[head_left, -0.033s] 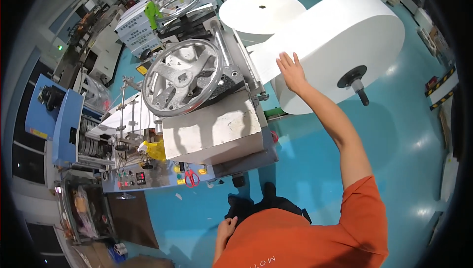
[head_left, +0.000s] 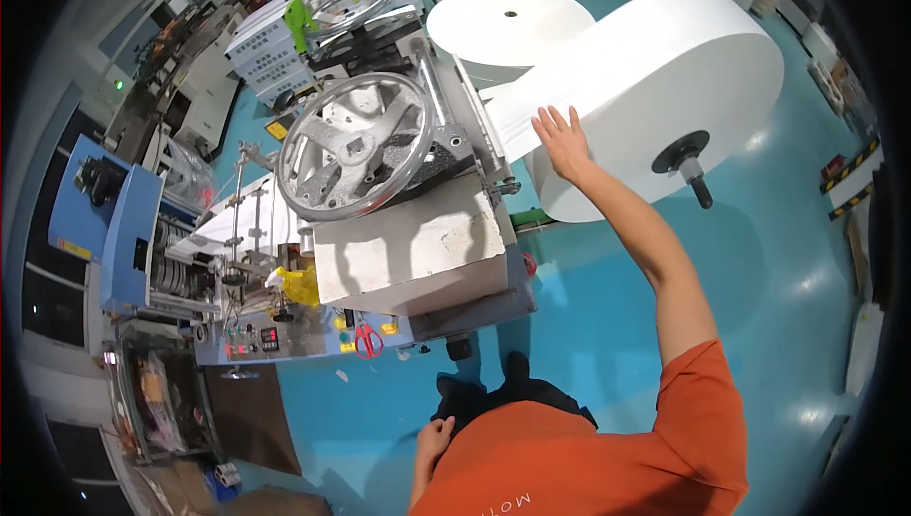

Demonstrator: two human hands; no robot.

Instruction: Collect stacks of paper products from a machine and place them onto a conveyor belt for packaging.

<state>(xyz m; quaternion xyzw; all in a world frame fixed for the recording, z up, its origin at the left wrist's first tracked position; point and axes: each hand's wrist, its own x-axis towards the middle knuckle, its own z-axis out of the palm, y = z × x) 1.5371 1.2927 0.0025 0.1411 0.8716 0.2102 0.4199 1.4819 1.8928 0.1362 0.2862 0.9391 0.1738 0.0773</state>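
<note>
Has the fingers [head_left: 555,121] of the right hand [head_left: 567,149] over the near edge of a white paper strip [head_left: 517,125], close to the big white roll [head_left: 655,80] and a little short of the machine [head_left: 418,248]. Looks to be touching the paper with the fingertips, though cannot tell for certain whether pressing or only hovering. Holds those fingers extended and slightly apart. Has the bulk of the roll beyond the fingers and to their right, with the strip running off leftward into the machine. Looks plain white and evenly wound on the roll, broad and thick, with a smooth side face; shows faint lines along the strip near the fingertips. Bears a black hub [head_left: 681,152] on that side face, with a dark-tipped shaft [head_left: 700,193] jutting out. Reaches forward with the right arm, slightly bent at the elbow, bare below the orange sleeve [head_left: 700,393], with the back of the hand up. Bends the left arm in close, with the left hand [head_left: 436,438] at the waist by the dark trousers [head_left: 536,391]; appears to curl those fingers, but cannot tell whether closed around anything. Stands on a turquoise floor [head_left: 607,307], with a metal handwheel [head_left: 358,146] well to the left of the right hand.
</note>
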